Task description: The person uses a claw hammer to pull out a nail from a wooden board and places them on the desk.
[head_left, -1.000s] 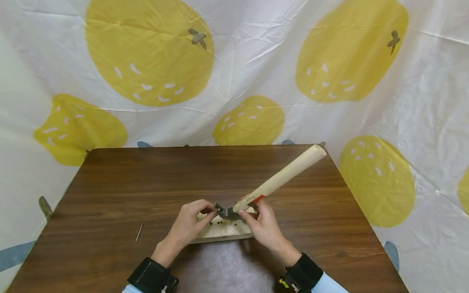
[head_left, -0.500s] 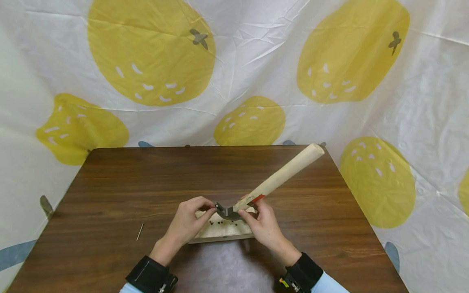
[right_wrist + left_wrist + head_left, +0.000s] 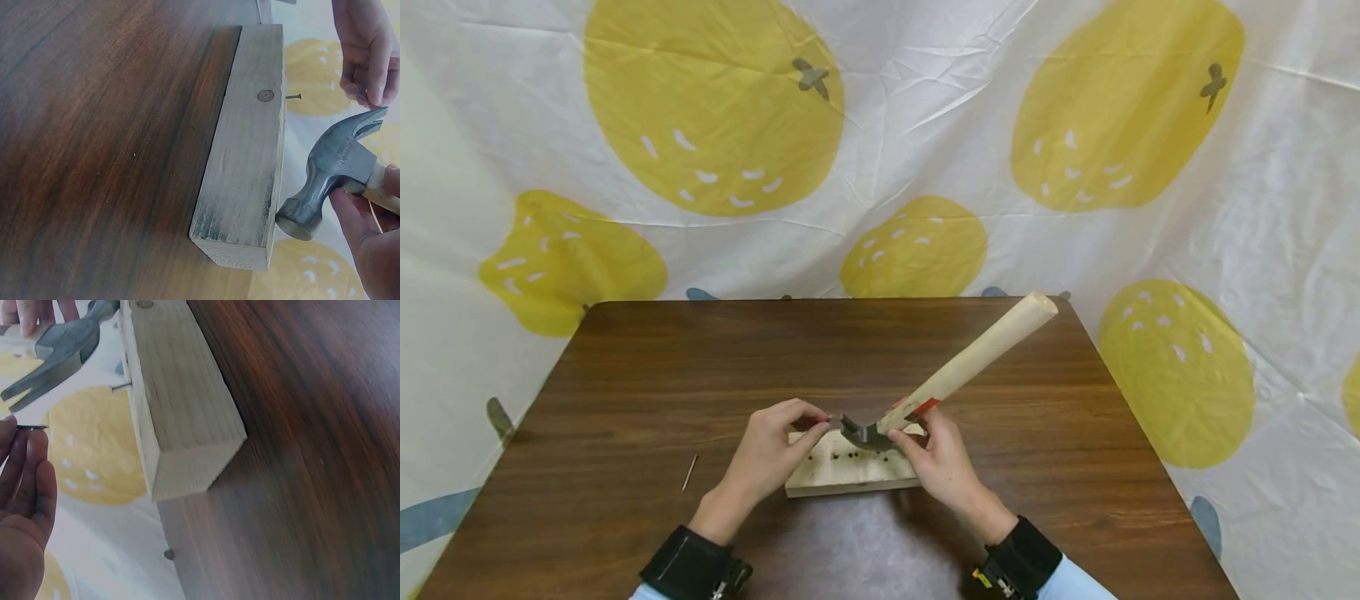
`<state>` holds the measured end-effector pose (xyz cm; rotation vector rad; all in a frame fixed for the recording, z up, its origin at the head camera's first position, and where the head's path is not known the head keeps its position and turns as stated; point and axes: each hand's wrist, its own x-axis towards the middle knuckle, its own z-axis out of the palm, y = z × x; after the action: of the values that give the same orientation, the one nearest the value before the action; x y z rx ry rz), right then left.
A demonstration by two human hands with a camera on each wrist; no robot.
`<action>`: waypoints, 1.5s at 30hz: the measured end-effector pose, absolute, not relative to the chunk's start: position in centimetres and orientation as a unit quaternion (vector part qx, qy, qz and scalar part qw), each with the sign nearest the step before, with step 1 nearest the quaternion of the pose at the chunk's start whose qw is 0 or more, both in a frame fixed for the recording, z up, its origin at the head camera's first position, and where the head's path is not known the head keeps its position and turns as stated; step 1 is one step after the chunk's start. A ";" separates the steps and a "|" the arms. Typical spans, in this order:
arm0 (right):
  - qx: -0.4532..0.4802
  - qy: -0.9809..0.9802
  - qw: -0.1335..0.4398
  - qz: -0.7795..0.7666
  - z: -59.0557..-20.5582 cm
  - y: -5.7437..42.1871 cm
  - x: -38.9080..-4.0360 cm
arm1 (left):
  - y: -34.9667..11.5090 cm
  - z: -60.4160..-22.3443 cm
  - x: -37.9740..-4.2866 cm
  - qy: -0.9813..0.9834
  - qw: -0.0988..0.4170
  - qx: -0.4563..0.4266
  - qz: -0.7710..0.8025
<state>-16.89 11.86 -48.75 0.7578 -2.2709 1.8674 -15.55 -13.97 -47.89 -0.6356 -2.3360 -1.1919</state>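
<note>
L hand (image 3: 771,450) pinched a small nail (image 3: 31,427) betw. thumb & fingertips, just off the hammer (image 3: 925,392) claw. R hand (image 3: 936,462) gripped hammer at its neck, head resting on wood block (image 3: 842,471) near table's (image 3: 625,375) front edge. Loose nail (image 3: 688,472) lay towards left edge.

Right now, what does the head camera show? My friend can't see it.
Two hands work over a wooden block on a brown table. The right hand holds a hammer by its head; the left hand pinches a small nail beside the claw.
</note>
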 end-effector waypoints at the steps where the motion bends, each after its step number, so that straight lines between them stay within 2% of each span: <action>1: 0.249 -0.748 0.054 0.613 -48.7 11.8 -16.9 | -14.2 -47.9 -15.5 -0.848 0.216 -0.226 -0.427; 11: 0.258 -0.749 0.058 0.607 -48.5 11.8 -16.8 | -16.9 -48.8 -14.9 -0.870 0.183 -0.172 -0.425; 22: 0.287 -0.751 0.060 0.591 -48.8 12.0 -16.9 | -20.0 -49.6 -14.1 -0.927 0.052 -0.063 -0.366; 29: 0.295 -0.755 0.064 0.583 -48.8 11.9 -16.7 | -21.5 -50.3 -13.8 -0.956 0.026 -0.011 -0.292; 38: 0.320 -0.775 0.066 0.542 -48.8 12.3 -16.6 | -23.2 -50.3 -13.7 -0.963 -0.037 0.026 -0.264; 45: 0.326 -0.796 0.061 0.506 -48.8 12.7 -16.6 | -23.6 -49.8 -13.8 -0.969 -0.045 0.043 -0.238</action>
<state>-16.62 12.72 -48.84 0.9874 -2.4082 1.5299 -13.79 -23.59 -49.81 0.1392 -3.1355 -0.7684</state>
